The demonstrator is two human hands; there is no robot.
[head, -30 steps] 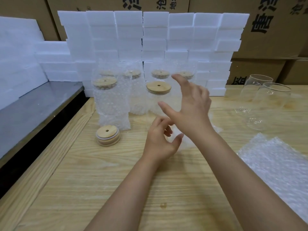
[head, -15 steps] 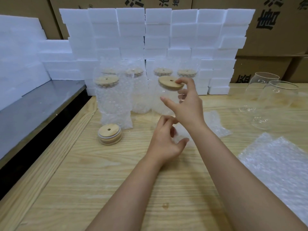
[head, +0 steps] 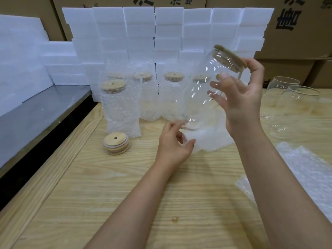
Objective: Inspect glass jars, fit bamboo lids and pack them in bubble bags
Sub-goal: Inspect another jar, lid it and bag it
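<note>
Two bare hands work over a pale wooden table (head: pixel 125 194). The right hand (head: pixel 240 97) grips a clear glass jar (head: pixel 203 90) lifted off the table and tilted, its mouth up and to the right, fingers wrapped around the upper body and thumb near the bamboo lid (head: pixel 229 57) seated on the mouth. The left hand (head: pixel 172 142) sits lower, fingers loosely curled and touching the jar's base, just above a crumpled bubble bag (head: pixel 212 139) lying on the table. Far behind the jar, five lidded jars already in bubble bags (head: pixel 122 108) stand upright in a cluster against a wall of white foam blocks (head: pixel 168 29). Near the left-most wrapped jar, a small stack of spare lids (head: pixel 116 143) rests on the table, each with a hole in the centre. At the far right, two bare jars (head: pixel 294 103) stand without lids, touching or nearly so. Flat bubble bags (head: pixel 309 169) lie at the near right edge. A grey metal surface (head: pixel 36 112) runs along the left. Brown cartons (head: pixel 298 29) behind the foam carry large black Chinese characters, cut off by the frame and not fully readable.
</note>
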